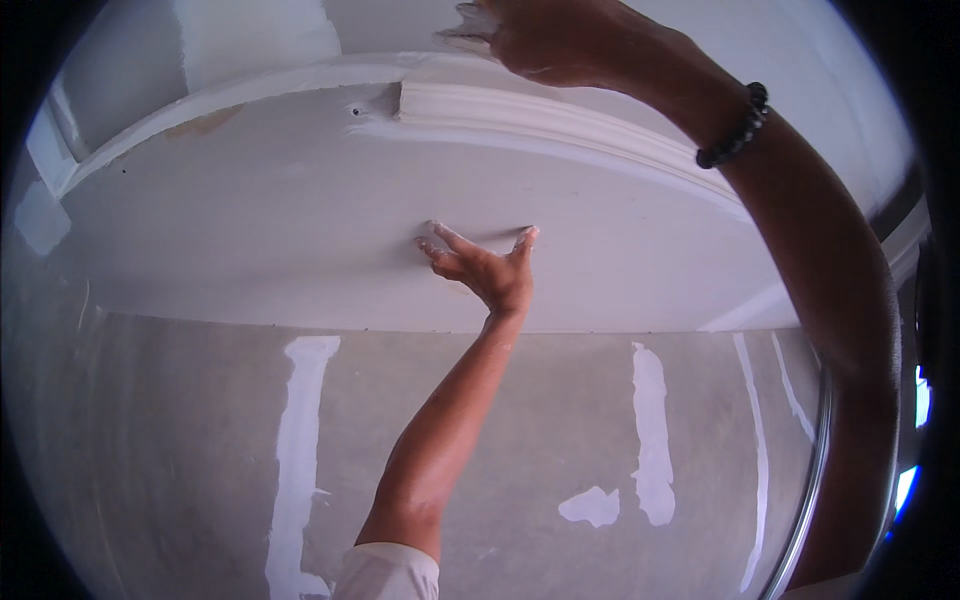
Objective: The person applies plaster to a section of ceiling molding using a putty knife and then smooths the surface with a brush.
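Observation:
My left hand [485,265] reaches up with its fingers and thumb spread, the tips touching a smooth pale grey panel [300,220]. White residue coats its fingertips, and nothing is in its grasp. Higher up, my right hand [545,40] is partly cut off by the top edge. Its fingers stretch to the left, look apart and are smeared with whitish material; no held thing shows. A dark beaded bracelet [735,130] circles that wrist. Just below the right hand, a white cornice moulding [530,112] runs along the panel's upper edge, its left end near the middle.
A whitish curved strip [250,88] continues left from the moulding's end, beside a small dark hole [355,111]. Below the panel, a grey wall [470,450] carries white plaster bands [300,440] and patches [652,430]. A shiny curved edge [808,490] stands at lower right.

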The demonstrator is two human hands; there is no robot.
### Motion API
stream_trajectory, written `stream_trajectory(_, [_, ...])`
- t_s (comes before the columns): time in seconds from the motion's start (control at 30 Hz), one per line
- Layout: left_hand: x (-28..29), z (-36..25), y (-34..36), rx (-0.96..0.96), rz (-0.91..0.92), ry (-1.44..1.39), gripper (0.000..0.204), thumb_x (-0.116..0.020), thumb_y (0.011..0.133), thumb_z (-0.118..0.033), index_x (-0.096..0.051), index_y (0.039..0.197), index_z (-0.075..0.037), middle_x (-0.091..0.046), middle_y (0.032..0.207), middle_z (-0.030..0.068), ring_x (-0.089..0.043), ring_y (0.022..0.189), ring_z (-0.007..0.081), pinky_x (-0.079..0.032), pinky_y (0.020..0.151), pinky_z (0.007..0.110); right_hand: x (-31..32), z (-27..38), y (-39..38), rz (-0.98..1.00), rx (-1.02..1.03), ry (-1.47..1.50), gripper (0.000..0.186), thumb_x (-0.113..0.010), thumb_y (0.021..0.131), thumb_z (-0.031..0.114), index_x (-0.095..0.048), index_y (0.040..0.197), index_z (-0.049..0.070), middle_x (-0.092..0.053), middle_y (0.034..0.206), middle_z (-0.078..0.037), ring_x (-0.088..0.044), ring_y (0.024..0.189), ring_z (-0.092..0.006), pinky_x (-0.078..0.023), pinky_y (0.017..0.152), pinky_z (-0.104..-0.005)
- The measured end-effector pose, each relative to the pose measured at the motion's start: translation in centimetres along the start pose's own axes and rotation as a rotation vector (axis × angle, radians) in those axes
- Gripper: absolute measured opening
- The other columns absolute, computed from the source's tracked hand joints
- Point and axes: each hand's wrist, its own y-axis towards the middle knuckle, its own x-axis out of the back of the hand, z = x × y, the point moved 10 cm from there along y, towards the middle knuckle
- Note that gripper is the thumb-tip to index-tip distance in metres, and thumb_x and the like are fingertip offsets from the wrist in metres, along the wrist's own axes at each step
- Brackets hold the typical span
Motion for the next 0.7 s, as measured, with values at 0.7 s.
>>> stream_trajectory(0.7, [0.5, 0.5, 0.4, 0.023, 0.004, -0.023, 0.130, -0.088, 0.062, -0.039, -0.001, 0.147, 0.006, 0.006, 0.147, 0.0392, -0.007, 0.134, 0.0519, -0.019, 0.106, 0.064, 1.8, -1.3, 3.7, -0.210, 0.328, 0.069, 0.030, -0.046, 0.097, 0.009, -0.066, 0.118, 0.011, -0.065, 0.123, -0.010, -0.062, 0.093, -0.0188, -0.054, 0.083, -0.0386])
